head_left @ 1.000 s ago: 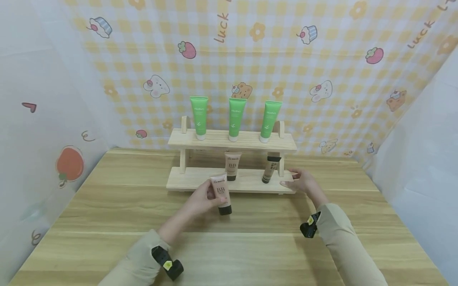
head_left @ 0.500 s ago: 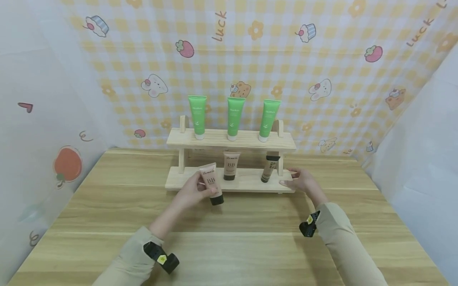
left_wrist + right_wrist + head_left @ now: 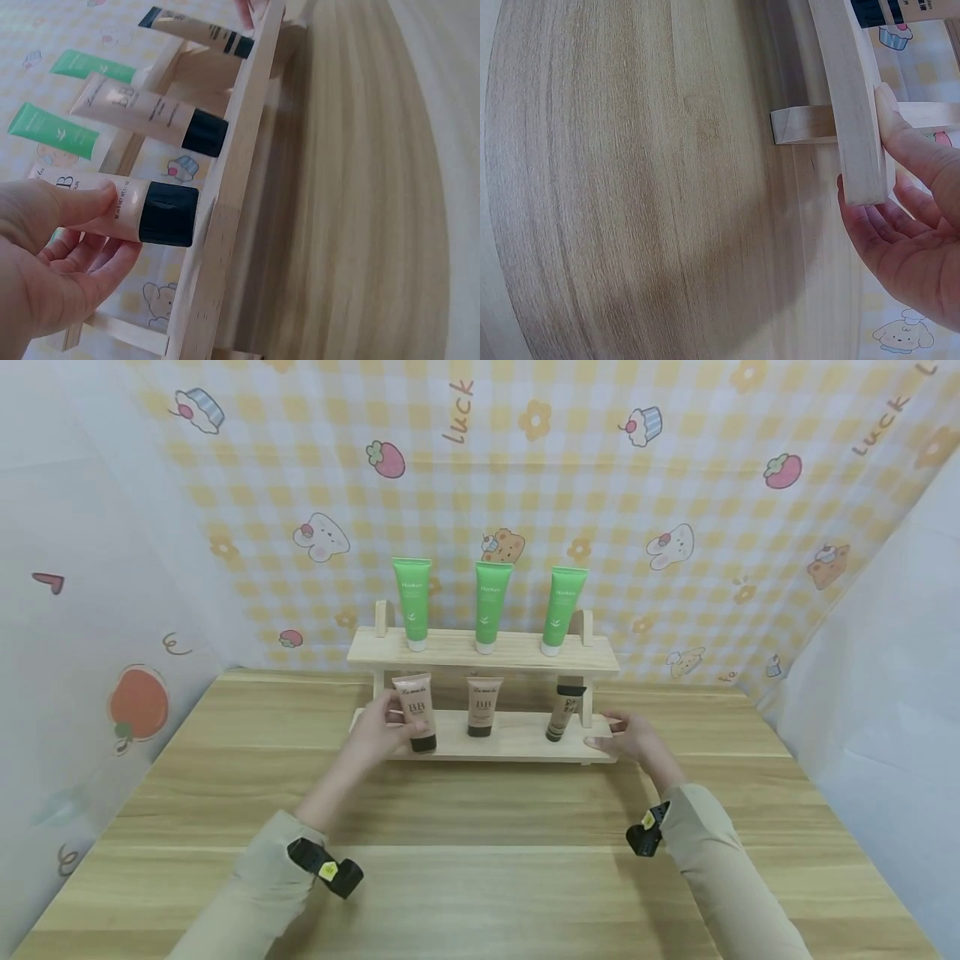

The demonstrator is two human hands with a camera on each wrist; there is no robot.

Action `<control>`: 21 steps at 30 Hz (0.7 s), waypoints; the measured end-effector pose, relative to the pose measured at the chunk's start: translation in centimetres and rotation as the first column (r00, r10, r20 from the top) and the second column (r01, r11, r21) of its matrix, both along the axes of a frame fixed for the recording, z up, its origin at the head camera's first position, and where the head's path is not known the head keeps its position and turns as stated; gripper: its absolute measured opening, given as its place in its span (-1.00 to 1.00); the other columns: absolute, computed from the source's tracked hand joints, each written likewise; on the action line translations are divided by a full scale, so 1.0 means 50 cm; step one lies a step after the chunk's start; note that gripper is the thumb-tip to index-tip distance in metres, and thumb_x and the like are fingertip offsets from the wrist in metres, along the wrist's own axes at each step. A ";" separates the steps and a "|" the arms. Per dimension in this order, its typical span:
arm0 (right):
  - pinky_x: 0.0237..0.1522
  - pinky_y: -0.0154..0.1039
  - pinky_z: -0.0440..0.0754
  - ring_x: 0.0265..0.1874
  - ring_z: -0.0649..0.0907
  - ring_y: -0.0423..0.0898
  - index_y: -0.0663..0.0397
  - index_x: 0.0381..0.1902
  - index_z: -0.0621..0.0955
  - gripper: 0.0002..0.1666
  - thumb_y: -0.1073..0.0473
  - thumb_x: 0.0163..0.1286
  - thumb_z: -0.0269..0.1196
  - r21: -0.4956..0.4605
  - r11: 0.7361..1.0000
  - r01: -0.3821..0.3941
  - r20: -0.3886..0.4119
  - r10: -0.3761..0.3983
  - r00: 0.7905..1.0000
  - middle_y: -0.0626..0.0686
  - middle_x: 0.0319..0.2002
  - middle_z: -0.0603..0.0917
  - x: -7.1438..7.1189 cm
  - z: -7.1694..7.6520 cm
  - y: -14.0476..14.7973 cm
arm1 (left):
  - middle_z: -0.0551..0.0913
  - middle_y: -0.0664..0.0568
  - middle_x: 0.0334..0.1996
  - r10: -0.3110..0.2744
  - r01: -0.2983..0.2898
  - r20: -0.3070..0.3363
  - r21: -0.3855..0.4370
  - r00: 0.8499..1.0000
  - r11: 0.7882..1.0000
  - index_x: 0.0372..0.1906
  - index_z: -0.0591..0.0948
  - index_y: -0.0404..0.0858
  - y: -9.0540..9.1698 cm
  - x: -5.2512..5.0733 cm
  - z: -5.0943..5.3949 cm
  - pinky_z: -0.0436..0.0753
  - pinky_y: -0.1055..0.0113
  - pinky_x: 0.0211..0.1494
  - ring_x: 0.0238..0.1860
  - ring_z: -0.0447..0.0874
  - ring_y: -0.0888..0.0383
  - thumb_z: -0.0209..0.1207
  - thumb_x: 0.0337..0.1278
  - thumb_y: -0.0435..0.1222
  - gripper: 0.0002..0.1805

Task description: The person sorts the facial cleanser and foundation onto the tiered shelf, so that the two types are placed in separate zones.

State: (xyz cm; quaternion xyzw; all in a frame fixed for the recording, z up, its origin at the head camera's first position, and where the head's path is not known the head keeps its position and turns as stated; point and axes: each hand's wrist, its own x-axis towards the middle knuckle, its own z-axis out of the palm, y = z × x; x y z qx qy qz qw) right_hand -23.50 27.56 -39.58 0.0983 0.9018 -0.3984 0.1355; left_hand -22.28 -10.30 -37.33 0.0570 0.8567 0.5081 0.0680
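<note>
My left hand [image 3: 372, 732] pinches a pinkish-beige BB cream tube [image 3: 415, 702] between thumb and fingers, black cap [image 3: 169, 214] downward, over the left end of the lower shelf [image 3: 517, 747]. Whether the cap touches the wood I cannot tell. Beside it, a matching BB cream tube [image 3: 483, 700] stands on its cap. Farther right, a slimmer tube [image 3: 562, 717] with black ends leans slightly. My right hand [image 3: 633, 743] grips the lower shelf's right end; in the right wrist view its thumb lies on top and fingers curl around the board's end [image 3: 864, 180].
Three green tubes [image 3: 491, 602] stand spaced along the upper shelf [image 3: 450, 647] of the two-tier wooden rack. A checked cloth [image 3: 465, 502] hangs close behind. The wooden tabletop [image 3: 487, 827] extends in front, between white side walls [image 3: 885, 635].
My left hand has carried the BB cream tube leftward and up from in front of the rack to the lower shelf's left end, making it more upright. My right hand stays put.
</note>
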 end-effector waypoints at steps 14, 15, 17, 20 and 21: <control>0.26 0.10 0.33 0.17 0.37 0.30 0.20 0.33 0.20 -0.09 0.00 0.12 0.33 0.017 1.000 -0.010 0.007 0.010 1.000 0.43 0.20 0.33 0.000 -0.002 0.000 | 0.52 -0.30 -0.07 -0.033 0.034 -0.184 0.006 0.982 0.999 -0.04 0.33 -0.41 -0.017 -0.027 -0.023 0.58 0.14 0.11 0.02 0.53 -0.16 0.18 0.04 -0.45 -0.62; 0.26 0.09 0.33 0.17 0.37 0.29 0.20 0.33 0.20 -0.09 0.00 0.12 0.33 0.013 1.000 -0.011 0.007 0.011 1.000 0.43 0.20 0.33 -0.001 -0.002 -0.002 | 0.53 -0.30 -0.07 -0.036 0.036 -0.196 -0.003 0.980 0.999 -0.05 0.34 -0.41 -0.019 -0.027 -0.026 0.58 0.14 0.11 0.01 0.53 -0.15 0.18 0.04 -0.45 -0.63; 0.25 0.09 0.34 0.17 0.37 0.29 0.21 0.33 0.20 -0.09 0.00 0.12 0.33 0.007 1.000 -0.009 0.007 0.009 1.000 0.43 0.20 0.33 0.001 -0.001 -0.003 | 0.53 -0.30 -0.06 -0.044 0.044 -0.215 -0.007 0.976 0.999 -0.07 0.35 -0.41 -0.020 -0.027 -0.031 0.58 0.14 0.11 0.01 0.53 -0.14 0.18 0.04 -0.44 -0.65; 0.25 0.08 0.35 0.17 0.37 0.29 0.22 0.33 0.20 -0.09 0.02 0.12 0.33 -0.002 1.000 -0.005 0.009 0.005 1.000 0.44 0.20 0.32 0.000 -0.003 -0.002 | 0.53 -0.29 -0.07 -0.053 0.051 -0.233 -0.014 0.971 0.999 -0.06 0.38 -0.41 -0.021 -0.026 -0.037 0.58 0.14 0.11 0.01 0.53 -0.14 0.19 0.04 -0.43 -0.65; 0.25 0.08 0.35 0.17 0.37 0.29 0.21 0.33 0.20 -0.10 0.02 0.12 0.33 -0.005 1.000 -0.001 0.012 0.001 1.000 0.43 0.21 0.32 0.000 -0.004 -0.002 | 0.53 -0.29 -0.07 -0.057 0.054 -0.237 -0.019 0.970 0.998 -0.05 0.38 -0.41 -0.021 -0.025 -0.039 0.58 0.15 0.11 0.01 0.54 -0.14 0.18 0.05 -0.43 -0.65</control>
